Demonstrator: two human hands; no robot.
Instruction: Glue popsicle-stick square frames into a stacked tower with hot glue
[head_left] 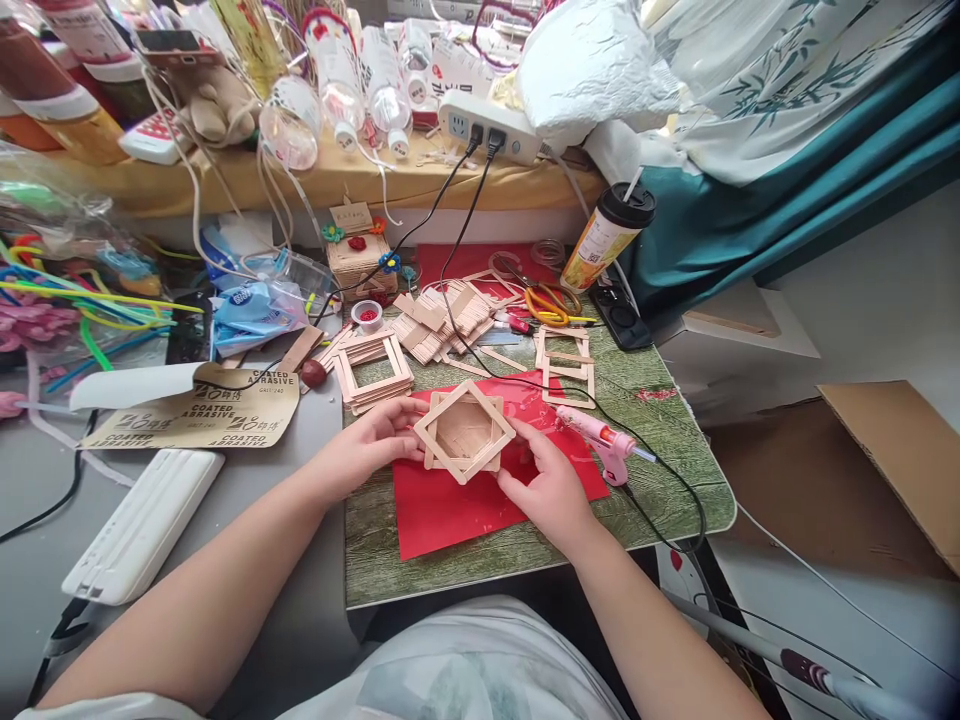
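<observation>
My left hand (381, 438) grips the left side of a small craft-stick box (463, 437), and my right hand (549, 485) grips its right side. The top square frame is turned like a diamond over the squarer layers below, and a wooden floor shows inside. Some fingertips are hidden behind the box. Under it lies a red sheet (435, 515). A stack of square stick frames (373, 368) sits just beyond my left hand. To the right of my right hand, a pink hot glue gun (600, 440) rests on its side.
Loose craft sticks (446, 318) lie heaped at the back, near orange-handled scissors (551, 303). More stick frames (566, 370) lie right of them. A black cable (480, 205) runs from a power strip (491, 128) across the table. A lidded drink cup (607, 235) stands back right; sandpaper (217, 410) lies left.
</observation>
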